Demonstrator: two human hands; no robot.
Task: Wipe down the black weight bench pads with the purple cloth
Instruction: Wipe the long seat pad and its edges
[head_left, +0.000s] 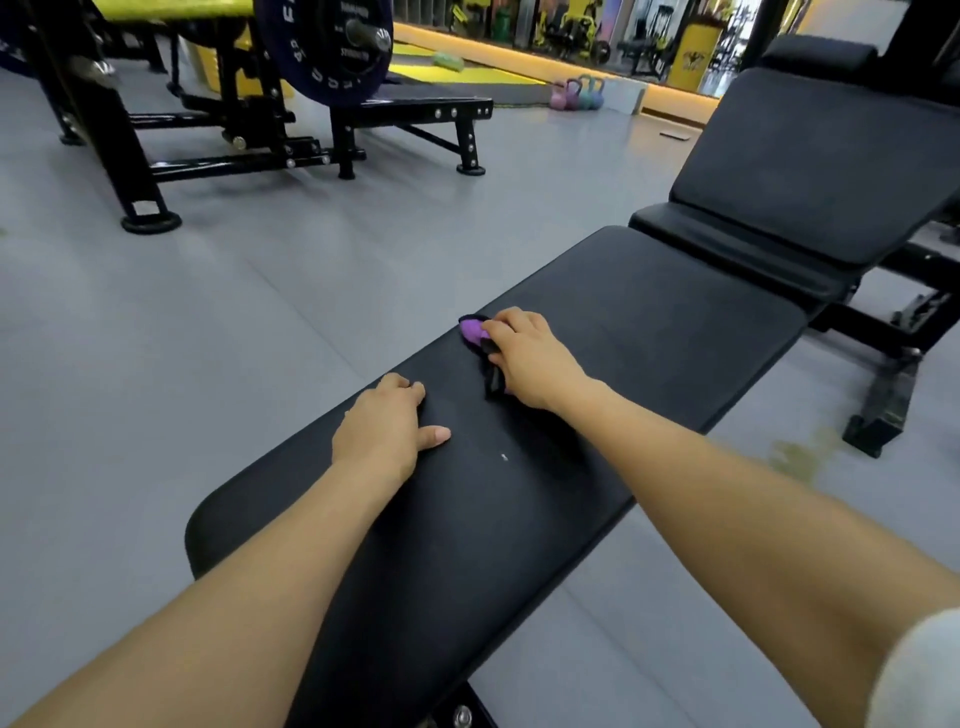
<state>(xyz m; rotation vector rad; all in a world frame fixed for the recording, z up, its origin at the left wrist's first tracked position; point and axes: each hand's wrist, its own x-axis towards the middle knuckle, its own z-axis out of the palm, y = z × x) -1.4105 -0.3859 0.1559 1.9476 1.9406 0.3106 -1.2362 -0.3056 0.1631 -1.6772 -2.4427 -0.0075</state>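
The long black seat pad (519, 415) of the weight bench fills the middle of view, running away toward the raised backrest pad (831, 171) at upper right, grey floor (260, 322) all round. Both hands are down on that flat pad, apart from one another. Right hand (527, 356) is curled over the purple cloth (471, 329), clamping it to the pad; only a bunched purple edge peeks out past the fingertips, with a dark strip trailing beneath the palm. Left hand (387, 428) lies just beside, nearer the pad's left edge, holding nothing, fingers bent over that edge, thumb stretched out on the pad.
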